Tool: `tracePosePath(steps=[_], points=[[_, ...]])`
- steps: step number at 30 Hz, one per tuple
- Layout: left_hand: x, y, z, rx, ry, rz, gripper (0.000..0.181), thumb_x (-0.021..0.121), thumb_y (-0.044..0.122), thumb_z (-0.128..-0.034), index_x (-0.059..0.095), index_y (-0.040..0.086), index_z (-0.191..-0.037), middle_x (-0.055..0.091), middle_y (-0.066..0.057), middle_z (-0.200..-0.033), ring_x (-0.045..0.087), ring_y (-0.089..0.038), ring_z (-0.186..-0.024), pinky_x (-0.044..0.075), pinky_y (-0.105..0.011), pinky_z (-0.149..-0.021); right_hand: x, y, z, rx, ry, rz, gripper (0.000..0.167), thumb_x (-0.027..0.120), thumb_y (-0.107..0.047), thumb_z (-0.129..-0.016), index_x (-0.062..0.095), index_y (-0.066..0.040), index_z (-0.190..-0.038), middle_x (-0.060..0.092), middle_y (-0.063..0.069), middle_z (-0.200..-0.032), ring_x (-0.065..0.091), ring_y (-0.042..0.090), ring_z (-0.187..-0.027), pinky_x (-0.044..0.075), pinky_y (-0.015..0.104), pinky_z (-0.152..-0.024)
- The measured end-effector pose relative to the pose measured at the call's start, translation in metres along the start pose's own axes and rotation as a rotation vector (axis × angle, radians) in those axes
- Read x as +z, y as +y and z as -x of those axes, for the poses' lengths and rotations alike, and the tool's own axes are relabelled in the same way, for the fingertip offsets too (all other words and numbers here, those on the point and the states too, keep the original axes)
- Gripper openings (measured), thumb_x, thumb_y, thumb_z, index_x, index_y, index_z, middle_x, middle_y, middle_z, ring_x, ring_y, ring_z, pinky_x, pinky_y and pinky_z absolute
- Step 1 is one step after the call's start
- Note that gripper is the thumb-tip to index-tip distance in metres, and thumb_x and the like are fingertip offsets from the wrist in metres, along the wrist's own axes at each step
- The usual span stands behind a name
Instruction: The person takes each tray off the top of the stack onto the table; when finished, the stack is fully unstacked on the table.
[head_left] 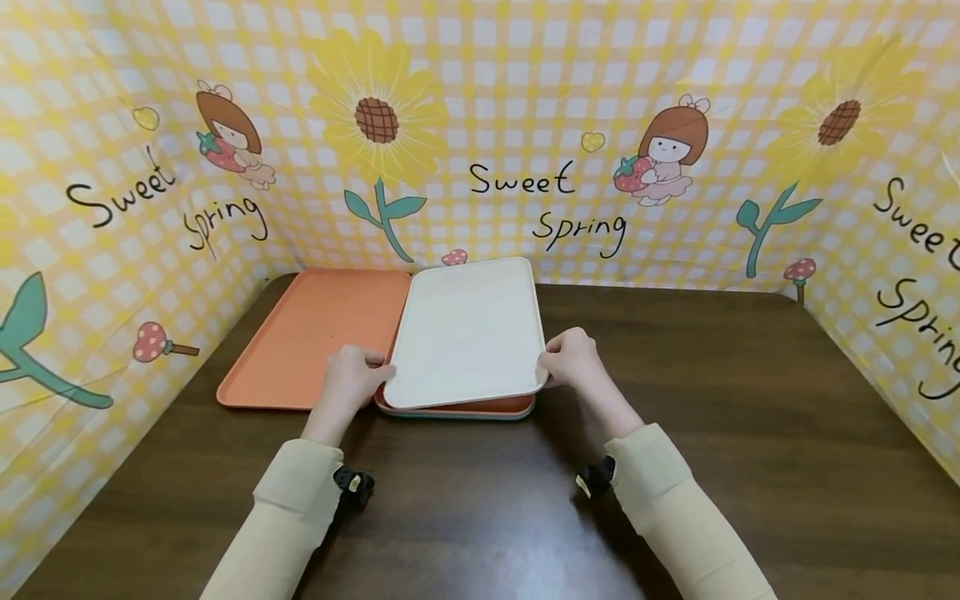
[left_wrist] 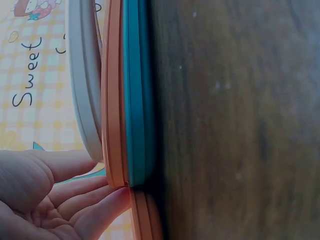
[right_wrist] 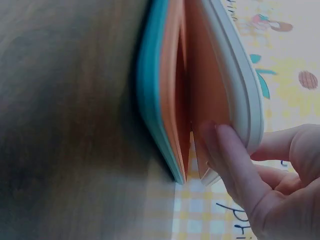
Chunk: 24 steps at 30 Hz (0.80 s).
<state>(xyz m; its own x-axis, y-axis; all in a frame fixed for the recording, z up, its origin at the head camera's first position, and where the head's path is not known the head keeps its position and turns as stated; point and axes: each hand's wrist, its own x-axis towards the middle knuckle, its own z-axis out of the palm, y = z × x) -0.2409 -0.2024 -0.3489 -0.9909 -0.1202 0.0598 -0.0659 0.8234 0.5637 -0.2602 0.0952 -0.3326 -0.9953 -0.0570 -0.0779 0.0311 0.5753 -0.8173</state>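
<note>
A white rectangular tray [head_left: 468, 333] lies tilted over a stack, its right side lifted higher than its left. Under it are an orange tray [left_wrist: 114, 100] and, lowest, a teal tray [left_wrist: 140, 110]. My right hand [head_left: 573, 358] grips the white tray's near right edge, thumb above and fingers beneath; a gap shows there above the stack. At the near left corner my left hand [head_left: 351, 383] holds the white tray's edge with the thumb, while its fingers touch the rims below. In the right wrist view the white tray's underside looks orange.
Another orange tray [head_left: 322, 325] lies flat to the left, against the stack. The dark wooden table [head_left: 720, 400] extends to the right and in front. Behind and at both sides hangs a yellow checked cloth [head_left: 480, 108] with printed flowers and lettering.
</note>
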Motion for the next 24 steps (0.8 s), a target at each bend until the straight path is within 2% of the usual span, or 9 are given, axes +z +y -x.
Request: tracePosePath(steps=[2, 4, 9, 12, 17, 24], points=[[0.001, 0.001, 0.000, 0.005, 0.008, -0.004, 0.027, 0.062, 0.017, -0.0855, 0.072, -0.002, -0.102, 0.068, -0.022, -0.108, 0.059, -0.039, -0.103, 0.048, -0.049, -0.088, -0.003, 0.002, -0.001, 0.027, -0.009, -0.090, 0.019, 0.052, 0.004, -0.072, 0.069, 0.009, -0.075, 0.063, 0.009, -0.062, 0.061, 0.009, -0.044, 0.058, 0.039, -0.060], [0.002, 0.000, 0.000, 0.016, 0.017, -0.008, 0.027, 0.062, 0.014, -0.0860, 0.071, -0.003, -0.105, 0.067, -0.022, -0.109, 0.060, -0.039, -0.105, 0.048, -0.049, -0.089, -0.005, 0.003, -0.001, 0.054, -0.028, -0.185, 0.021, 0.052, 0.006, -0.073, 0.067, 0.014, -0.085, 0.061, 0.011, -0.068, 0.062, 0.010, -0.044, 0.058, 0.039, -0.060], [0.007, -0.001, 0.000, 0.086, 0.082, -0.033, 0.024, 0.064, 0.002, -0.0783, 0.071, -0.007, -0.100, 0.070, -0.022, -0.100, 0.063, -0.038, -0.098, 0.051, -0.047, -0.084, -0.010, 0.006, 0.000, 0.100, -0.077, -0.367, 0.029, 0.053, 0.008, -0.076, 0.058, 0.020, -0.102, 0.058, 0.011, -0.074, 0.060, 0.010, -0.051, 0.056, 0.029, -0.053], [0.009, -0.002, 0.000, 0.104, 0.112, -0.041, 0.024, 0.065, -0.001, -0.0754, 0.071, -0.008, -0.097, 0.071, -0.022, -0.096, 0.064, -0.039, -0.095, 0.051, -0.048, -0.082, -0.012, 0.010, 0.001, 0.118, -0.097, -0.418, 0.030, 0.055, 0.005, -0.081, 0.057, 0.020, -0.107, 0.059, 0.007, -0.069, 0.060, 0.009, -0.053, 0.055, 0.026, -0.052], [0.009, -0.003, 0.000, 0.082, 0.088, -0.045, 0.027, 0.066, -0.002, -0.0760, 0.070, -0.009, -0.102, 0.070, -0.024, -0.096, 0.065, -0.039, -0.092, 0.053, -0.047, -0.080, -0.022, 0.021, 0.005, 0.121, -0.120, -0.478, 0.036, 0.055, 0.002, -0.085, 0.051, 0.022, -0.115, 0.060, 0.001, -0.065, 0.060, 0.007, -0.056, 0.054, 0.024, -0.052], [0.005, -0.002, 0.000, 0.081, 0.075, -0.043, 0.028, 0.067, -0.002, -0.0741, 0.070, -0.008, -0.101, 0.070, -0.024, -0.095, 0.065, -0.038, -0.091, 0.052, -0.047, -0.081, -0.054, 0.043, 0.014, 0.124, -0.144, -0.520, 0.046, 0.053, 0.001, -0.086, 0.042, 0.024, -0.125, 0.062, -0.004, -0.069, 0.062, 0.004, -0.062, 0.054, 0.022, -0.056]])
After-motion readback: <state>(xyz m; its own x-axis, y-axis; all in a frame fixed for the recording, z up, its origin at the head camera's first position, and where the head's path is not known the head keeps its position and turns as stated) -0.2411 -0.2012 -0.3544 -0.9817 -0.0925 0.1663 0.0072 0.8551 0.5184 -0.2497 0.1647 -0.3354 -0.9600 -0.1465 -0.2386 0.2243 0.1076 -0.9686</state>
